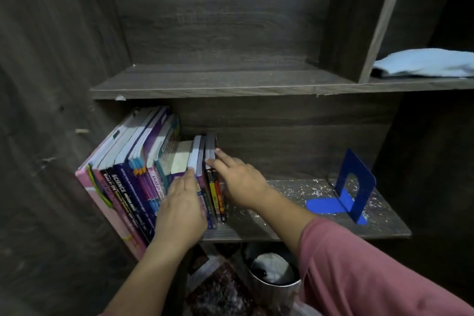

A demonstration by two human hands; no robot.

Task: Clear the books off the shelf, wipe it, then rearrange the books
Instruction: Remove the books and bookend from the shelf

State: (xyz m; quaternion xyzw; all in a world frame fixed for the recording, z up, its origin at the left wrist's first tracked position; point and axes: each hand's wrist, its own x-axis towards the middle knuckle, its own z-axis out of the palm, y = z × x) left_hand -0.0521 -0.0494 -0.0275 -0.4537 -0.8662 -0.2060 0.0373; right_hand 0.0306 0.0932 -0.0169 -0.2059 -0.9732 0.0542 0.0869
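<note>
A: Item one, the books (143, 174). Where are we placing them?

B: We are logging them as a row at the left end of the lower shelf (307, 228), spines facing out. The tall ones are leaning left against the cabinet's side wall, and the short ones at the right end are standing nearly upright. One spine is reading SCIENCE.

A: Item two, the hands.

B: The left hand (179, 210) is lying flat over the spines of the shorter books, fingers straight, fingertips reaching the top edge of a purple-backed one. We are not seeing its thumb, so it is probably only pressing, not gripping. The right hand (238, 182) is reaching in from the right, fingers stretched out and touching the outer face of the last book in the row; it is holding nothing. A pink sleeve (372, 264) is covering that forearm.

A: Other entries for the same shelf?

B: We are noting a blue bookend (356, 161), upright, standing well apart from the books toward the right end. White specks (302, 186) are lying scattered over the bare board between.

A: And above?

B: The upper shelf (205, 79) is running across the cabinet. In the compartment to its right a light-blue cloth (423, 63) is lying folded.

A: Below?

B: A metal bin (277, 292) is sitting on the floor under the lower shelf, with something white inside, beside a dark patterned rug (218, 292).
</note>
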